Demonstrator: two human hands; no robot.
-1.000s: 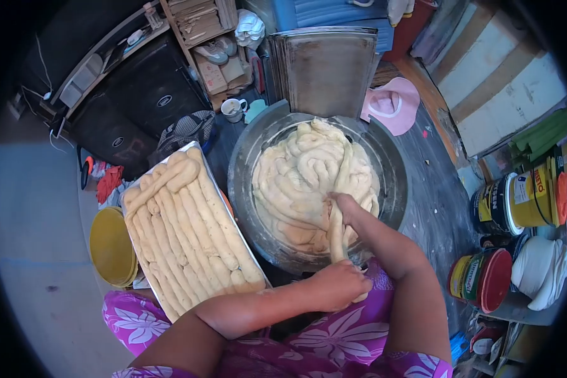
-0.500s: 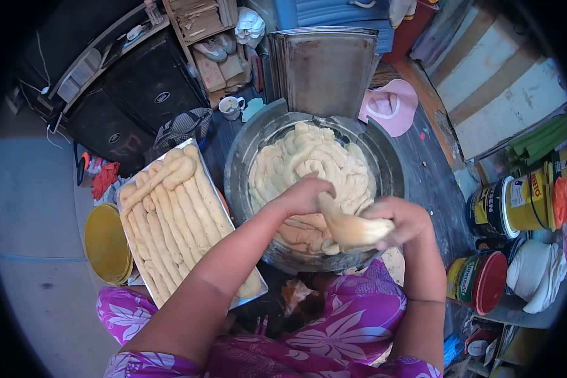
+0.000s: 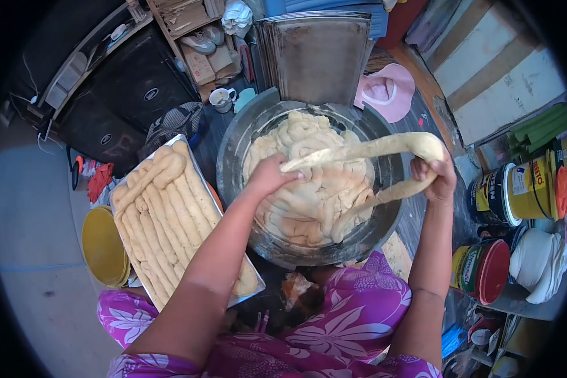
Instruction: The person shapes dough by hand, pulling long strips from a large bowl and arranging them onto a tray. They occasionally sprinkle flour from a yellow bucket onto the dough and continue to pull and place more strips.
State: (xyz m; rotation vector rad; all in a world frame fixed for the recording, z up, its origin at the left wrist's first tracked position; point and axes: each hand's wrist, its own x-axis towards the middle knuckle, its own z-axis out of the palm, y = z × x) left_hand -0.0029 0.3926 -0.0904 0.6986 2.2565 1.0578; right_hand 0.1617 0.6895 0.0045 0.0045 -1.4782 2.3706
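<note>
A long dough rope (image 3: 372, 148) stretches between my two hands above a large dark basin (image 3: 230, 164). My left hand (image 3: 274, 176) is closed on one end of it, over the middle-left of the basin. Past the basin's right rim, my right hand (image 3: 435, 177) grips the rope where it bends. From there the rope runs back down to the dough mass (image 3: 302, 201) heaped in coils and folds inside the basin. Left of the basin lies a metal tray (image 3: 198, 162) bearing several dough ropes (image 3: 170, 227) side by side, with a thicker folded piece across its far end.
A stack of baking trays (image 3: 315, 57) stands behind the basin, beside a pink hat (image 3: 387, 91). A mug (image 3: 222, 99) is at the back left. Paint buckets (image 3: 529, 186) line the right side; a yellow tub (image 3: 104, 246) sits at the left.
My hands have moved apart, left hand leftward and right hand up and to the right. The dough between them has gone from a short bunched piece to a long stretched rope.
</note>
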